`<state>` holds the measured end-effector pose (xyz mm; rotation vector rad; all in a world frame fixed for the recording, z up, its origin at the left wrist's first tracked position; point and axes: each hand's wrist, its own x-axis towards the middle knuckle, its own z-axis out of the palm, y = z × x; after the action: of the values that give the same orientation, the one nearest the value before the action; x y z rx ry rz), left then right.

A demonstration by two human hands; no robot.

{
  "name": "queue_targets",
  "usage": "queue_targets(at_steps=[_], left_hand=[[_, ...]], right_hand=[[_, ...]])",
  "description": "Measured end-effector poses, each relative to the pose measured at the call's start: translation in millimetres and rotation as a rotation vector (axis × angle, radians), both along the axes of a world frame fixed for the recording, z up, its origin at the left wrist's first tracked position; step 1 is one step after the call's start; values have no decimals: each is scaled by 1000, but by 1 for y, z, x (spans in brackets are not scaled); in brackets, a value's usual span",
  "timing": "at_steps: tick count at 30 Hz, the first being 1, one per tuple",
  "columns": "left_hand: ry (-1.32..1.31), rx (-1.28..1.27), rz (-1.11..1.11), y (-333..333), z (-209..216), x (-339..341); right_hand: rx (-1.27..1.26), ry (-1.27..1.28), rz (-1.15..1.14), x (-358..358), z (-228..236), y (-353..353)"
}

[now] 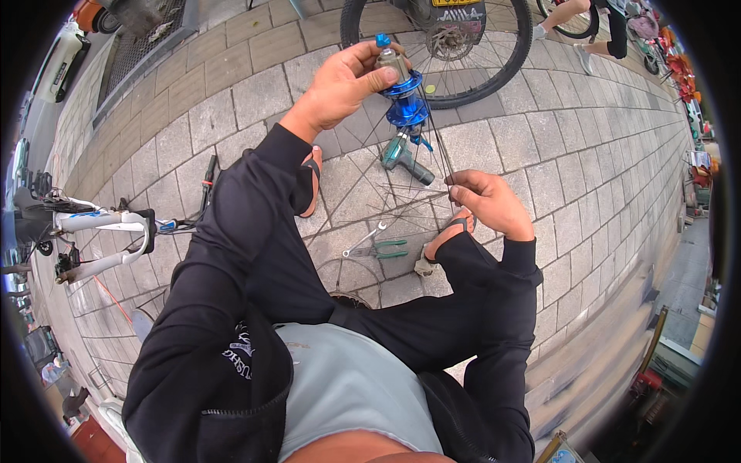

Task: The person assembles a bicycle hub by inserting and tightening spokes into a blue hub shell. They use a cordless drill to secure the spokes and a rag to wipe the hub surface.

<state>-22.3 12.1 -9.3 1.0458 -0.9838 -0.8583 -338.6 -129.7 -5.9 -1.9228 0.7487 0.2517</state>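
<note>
A blue bicycle hub is held up in front of me, its long axis roughly upright. My left hand grips its upper end, thumb and fingers closed round a grey part below a small blue tip. Thin dark spokes hang from the hub and spread downward. My right hand is lower and to the right, closed in a pinch on spokes near their ends. Beneath the hub, a green and black cordless drill lies on the paving. A wrench and green-handled pliers lie between my feet.
Ahead stands a bicycle wheel with a black tyre and a disc rotor. At left is a white bicycle fork, with a black pump-like tool nearer me. Another person's legs are at the far right, by another bicycle.
</note>
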Motion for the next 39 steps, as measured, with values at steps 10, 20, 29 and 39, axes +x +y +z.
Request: queue_targets(at_steps=[10,20,29,39], left_hand=[[58,37,96,-7,-11,4],[80,104,162,-3,-9,10],[115,233,226,-6,-16,6],[377,184,126,-4,-11,7]], right_hand=[[-499,-381,-81,20,-40,34],[-819,-572,-168,41,-49,61],[-754,-674,-234,49,-41,61],[54,-513,-578,32,-20,32]])
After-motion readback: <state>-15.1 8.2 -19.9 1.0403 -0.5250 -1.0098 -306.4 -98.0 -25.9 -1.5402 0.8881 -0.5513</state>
